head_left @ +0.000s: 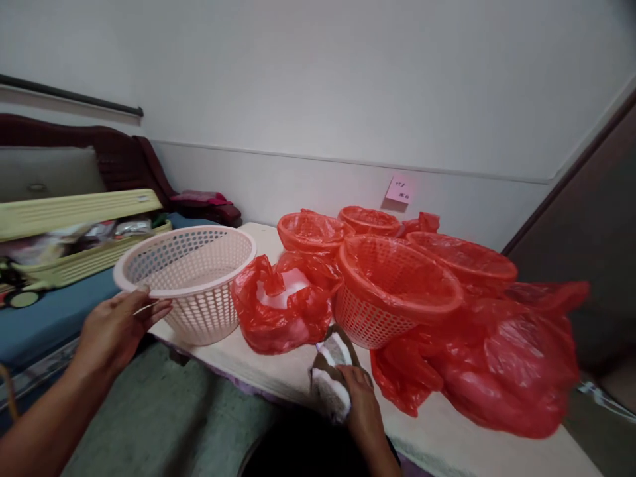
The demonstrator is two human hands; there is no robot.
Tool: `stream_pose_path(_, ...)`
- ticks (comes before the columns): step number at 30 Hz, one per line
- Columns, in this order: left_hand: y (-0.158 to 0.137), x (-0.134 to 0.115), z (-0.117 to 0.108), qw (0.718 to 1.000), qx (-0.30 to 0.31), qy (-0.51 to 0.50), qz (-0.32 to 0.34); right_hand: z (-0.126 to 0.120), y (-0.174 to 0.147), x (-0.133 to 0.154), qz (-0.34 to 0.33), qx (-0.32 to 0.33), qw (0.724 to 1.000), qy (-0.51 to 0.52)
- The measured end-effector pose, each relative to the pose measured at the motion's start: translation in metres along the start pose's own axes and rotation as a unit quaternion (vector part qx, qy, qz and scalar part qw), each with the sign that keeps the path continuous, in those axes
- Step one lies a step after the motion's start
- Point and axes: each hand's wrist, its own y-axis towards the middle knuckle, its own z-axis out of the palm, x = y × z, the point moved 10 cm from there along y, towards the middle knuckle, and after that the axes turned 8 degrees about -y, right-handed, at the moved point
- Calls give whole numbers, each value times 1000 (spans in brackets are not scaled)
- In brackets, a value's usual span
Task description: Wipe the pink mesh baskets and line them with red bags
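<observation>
My left hand point(116, 324) pinches the near rim of a pale pink plastic laundry-style basket point(203, 315) with a holed wall, thumb on top and fingers below. The basket rests at the table's left end. Low in the middle, my right hand point(362, 404) is closed on a soft, fluffy piece point(332, 381) with brown, grey and white bands; I cannot make out its exact kind. A red plastic bag point(278, 328) with something white inside sits between the basket and my right hand. Just beyond that hand stands a basket lined with red plastic point(370, 324).
More red-lined baskets point(315, 232) stand towards the wall. Full-looking red bags point(511, 371) lie at the right on the pale table point(268, 381). A paper note point(398, 190) is on the wall. To the left, a bed point(106, 281) holds an open yellow case point(79, 215).
</observation>
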Motion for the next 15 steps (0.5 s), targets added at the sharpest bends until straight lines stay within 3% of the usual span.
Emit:
stream_pose_path(4, -17, -3, 2, 1000, 14, -4, 4, -10, 1, -21, 55, -55, 981, 178)
stream_pose_path(7, -43, 11, -4, 1000, 14, 4, -9, -18, -8, -37, 119, -111, 929, 333)
stream_pose_path(9, -68, 33, -9, 999, 12, 13, -26, -25, -20, -40, 156, -144, 892, 399)
stream_pose_path(12, -119, 87, -4, 992, 39, 81, -87, -35, -47, -36, 236, -185, 840, 453)
stream_pose_path(14, -159, 116, 20, 986, 108, 99, -81, -37, -67, -23, 280, -192, 811, 477)
stream_pose_path(15, -178, 125, 33, 984, 135, 97, -57, -38, -71, -10, 273, -178, 813, 483)
